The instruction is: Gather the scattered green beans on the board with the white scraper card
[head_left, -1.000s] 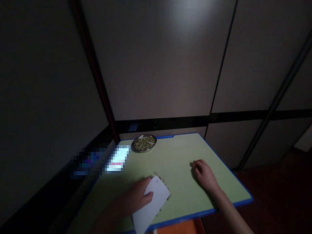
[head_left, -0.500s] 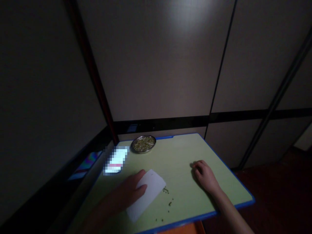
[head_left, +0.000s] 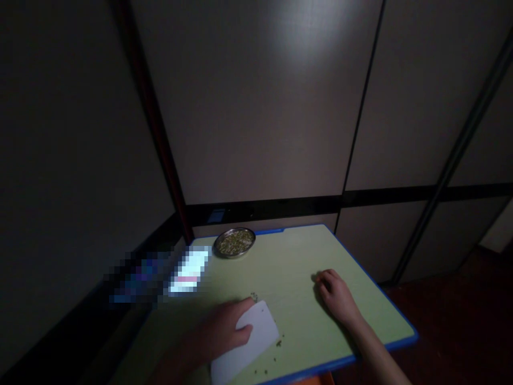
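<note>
My left hand (head_left: 230, 329) grips a white flat card (head_left: 256, 334), thumb on top and the other fingers along its far side. The card is low over the table, close to its front edge. Small dark green grains (head_left: 279, 343) lie scattered by the card's right edge, with a few more beyond my fingertips. My right hand (head_left: 334, 294) rests on the right side of the table with its fingers curled; whether anything is inside them is hidden. At the back left stands a round metal plate (head_left: 254, 243) holding many greenish and pale grains.
The pale green table (head_left: 292, 267) has a blue rim. A lit phone-like screen, blurred out, lies at its left (head_left: 191, 270). Panelled walls (head_left: 260, 133) close off the back and left. Something orange (head_left: 315, 379) shows under the front edge.
My left hand has moved the card toward me and slightly right. Some grains now lie beyond the fingertips. The right hand keeps its place on the table.
</note>
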A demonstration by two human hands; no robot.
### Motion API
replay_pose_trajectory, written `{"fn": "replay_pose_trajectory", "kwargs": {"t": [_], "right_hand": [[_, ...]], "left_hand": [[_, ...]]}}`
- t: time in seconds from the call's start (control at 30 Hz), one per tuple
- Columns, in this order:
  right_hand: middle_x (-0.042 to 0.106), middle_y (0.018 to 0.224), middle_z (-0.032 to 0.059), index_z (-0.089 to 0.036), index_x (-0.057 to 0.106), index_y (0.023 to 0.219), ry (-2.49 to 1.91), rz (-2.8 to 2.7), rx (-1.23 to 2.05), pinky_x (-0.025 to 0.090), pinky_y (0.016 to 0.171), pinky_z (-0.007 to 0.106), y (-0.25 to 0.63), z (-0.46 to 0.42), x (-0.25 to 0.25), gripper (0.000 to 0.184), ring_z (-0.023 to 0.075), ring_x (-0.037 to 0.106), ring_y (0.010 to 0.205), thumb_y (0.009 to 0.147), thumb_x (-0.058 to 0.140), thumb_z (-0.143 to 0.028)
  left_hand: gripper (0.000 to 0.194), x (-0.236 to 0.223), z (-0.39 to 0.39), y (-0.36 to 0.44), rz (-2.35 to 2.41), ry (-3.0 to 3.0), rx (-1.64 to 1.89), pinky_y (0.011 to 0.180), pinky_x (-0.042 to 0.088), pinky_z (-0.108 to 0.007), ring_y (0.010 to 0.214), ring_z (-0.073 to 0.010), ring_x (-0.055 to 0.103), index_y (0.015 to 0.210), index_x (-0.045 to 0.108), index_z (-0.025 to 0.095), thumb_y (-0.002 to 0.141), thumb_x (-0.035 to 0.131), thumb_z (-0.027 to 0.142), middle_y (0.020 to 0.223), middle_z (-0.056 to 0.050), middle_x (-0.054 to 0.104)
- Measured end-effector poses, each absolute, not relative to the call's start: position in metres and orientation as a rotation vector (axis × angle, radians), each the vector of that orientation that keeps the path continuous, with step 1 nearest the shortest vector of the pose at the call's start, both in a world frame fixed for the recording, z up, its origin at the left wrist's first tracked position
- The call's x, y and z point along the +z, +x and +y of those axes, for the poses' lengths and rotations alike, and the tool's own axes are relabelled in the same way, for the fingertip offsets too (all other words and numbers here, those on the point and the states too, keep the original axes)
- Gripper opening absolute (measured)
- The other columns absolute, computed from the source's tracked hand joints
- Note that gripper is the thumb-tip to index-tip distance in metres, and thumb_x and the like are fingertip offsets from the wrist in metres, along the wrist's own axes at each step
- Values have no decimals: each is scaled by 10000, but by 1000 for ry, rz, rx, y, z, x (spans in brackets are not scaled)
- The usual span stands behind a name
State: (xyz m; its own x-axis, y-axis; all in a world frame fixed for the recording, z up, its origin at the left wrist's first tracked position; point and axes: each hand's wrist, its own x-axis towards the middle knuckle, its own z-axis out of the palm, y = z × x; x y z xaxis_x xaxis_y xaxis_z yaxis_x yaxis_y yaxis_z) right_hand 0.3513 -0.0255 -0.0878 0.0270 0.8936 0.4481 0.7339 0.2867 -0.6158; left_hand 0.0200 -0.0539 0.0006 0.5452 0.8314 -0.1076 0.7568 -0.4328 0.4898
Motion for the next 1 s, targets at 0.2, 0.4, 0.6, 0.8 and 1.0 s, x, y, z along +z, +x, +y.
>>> {"fn": "replay_pose_trajectory", "kwargs": {"t": [0.2, 0.4, 0.6, 0.8, 1.0], "right_hand": [[605, 913, 65, -191, 624, 839, -1490, -1737, 258, 447, 833, 297, 348, -27, -84, 184, 186, 585, 883, 801, 448, -154], [612, 920, 63, -188, 632, 847, -1484, -1729, 261, 443, 840, 291, 349, -28, -83, 189, 182, 583, 897, 794, 455, -147], [612, 923, 71, -186, 632, 843, -1491, -1721, 268, 443, 847, 308, 348, -28, -82, 176, 190, 581, 903, 808, 462, -160], [606, 916, 68, -189, 625, 843, -1488, -1718, 267, 444, 845, 315, 348, -29, -81, 177, 192, 580, 895, 802, 456, -154], [610, 903, 66, -189, 629, 826, -1493, -1698, 264, 446, 842, 318, 349, -28, -83, 173, 195, 582, 888, 778, 469, -144]], "left_hand": [[244, -3, -50, 28, 1236, 2364, 204, 683, 400, -236, 811, -170, 593, 973, 602, 224, 778, 478, 304, 918, -18, 672], [351, -4, -47, 28, 1353, 2345, 184, 806, 420, -276, 952, -215, 601, 1099, 585, 248, 775, 488, 344, 1015, -45, 684], [388, 0, -45, 25, 1424, 2324, 154, 834, 422, -279, 987, -219, 601, 1146, 569, 244, 787, 475, 359, 1033, -54, 681], [397, 1, -50, 29, 1413, 2307, 173, 827, 422, -283, 973, -219, 603, 1158, 561, 239, 795, 467, 369, 1029, -62, 682], [351, 4, -51, 34, 1364, 2330, 145, 801, 420, -271, 935, -209, 608, 1106, 582, 252, 787, 476, 352, 1007, -50, 683]]}}
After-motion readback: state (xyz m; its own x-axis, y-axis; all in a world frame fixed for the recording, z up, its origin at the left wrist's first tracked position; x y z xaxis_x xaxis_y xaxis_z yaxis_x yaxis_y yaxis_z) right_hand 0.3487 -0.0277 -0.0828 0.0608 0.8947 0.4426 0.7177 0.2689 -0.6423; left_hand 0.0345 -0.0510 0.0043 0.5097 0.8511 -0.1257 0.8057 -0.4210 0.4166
